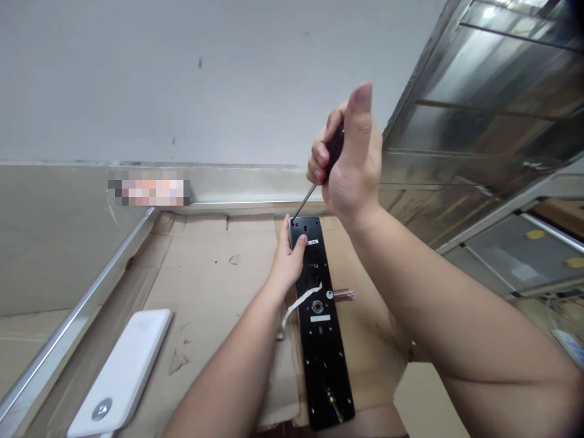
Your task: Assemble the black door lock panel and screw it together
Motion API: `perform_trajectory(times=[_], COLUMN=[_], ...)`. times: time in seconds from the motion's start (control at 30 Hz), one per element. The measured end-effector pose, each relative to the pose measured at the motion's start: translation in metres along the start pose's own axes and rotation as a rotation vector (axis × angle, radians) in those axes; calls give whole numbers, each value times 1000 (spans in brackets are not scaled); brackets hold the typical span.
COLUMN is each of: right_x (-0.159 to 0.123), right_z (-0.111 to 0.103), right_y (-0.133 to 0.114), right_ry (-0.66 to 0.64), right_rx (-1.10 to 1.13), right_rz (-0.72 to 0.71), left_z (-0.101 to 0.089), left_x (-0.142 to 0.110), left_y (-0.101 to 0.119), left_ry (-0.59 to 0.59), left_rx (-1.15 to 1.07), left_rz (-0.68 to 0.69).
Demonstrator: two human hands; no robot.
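Note:
My right hand (349,158) is wrapped round the dark handle of a screwdriver (305,201), with the thumb pointing up. The thin shaft slants down to the top left corner of a long black lock panel (322,359); whether the tip sits in a screw cannot be made out. My left hand (291,258) grips the panel near that corner, thumb on its face and fingers at the left edge. A white cable (301,301) with a small plug lies across the panel's left edge, and a square-holed hub (317,306) shows in its middle.
Cardboard (214,292) covers the work surface, bordered by a metal rim (86,304). A white power bank (123,371) lies at the left. From under the panel's right edge sticks a pinkish strip (344,295). Metal sheeting (483,103) stands at the right.

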State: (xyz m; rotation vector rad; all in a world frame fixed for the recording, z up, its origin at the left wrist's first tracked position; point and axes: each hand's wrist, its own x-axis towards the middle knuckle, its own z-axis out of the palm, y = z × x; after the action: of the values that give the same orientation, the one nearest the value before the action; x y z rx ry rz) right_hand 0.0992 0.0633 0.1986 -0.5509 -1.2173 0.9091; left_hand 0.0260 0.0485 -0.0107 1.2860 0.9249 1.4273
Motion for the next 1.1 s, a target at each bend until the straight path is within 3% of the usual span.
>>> perform_trajectory(times=[0.4,0.67,0.93,1.1], right_x=[8,13,12,9], right_z=[0,2,0,1], right_y=[6,0,6,5], right_ry=[-217,-243,-201,-252], right_rx=[84,-15,54,30], right_rz=[-19,21,-23,-6], left_z=[-1,-1,-1,-1], left_x=[-1,0,0,0], left_y=[4,1,4,5], left_ry=[-4,-20,-26,-26], left_rx=[6,-35,-39,-54], left_rz=[5,-24,-9,-6])
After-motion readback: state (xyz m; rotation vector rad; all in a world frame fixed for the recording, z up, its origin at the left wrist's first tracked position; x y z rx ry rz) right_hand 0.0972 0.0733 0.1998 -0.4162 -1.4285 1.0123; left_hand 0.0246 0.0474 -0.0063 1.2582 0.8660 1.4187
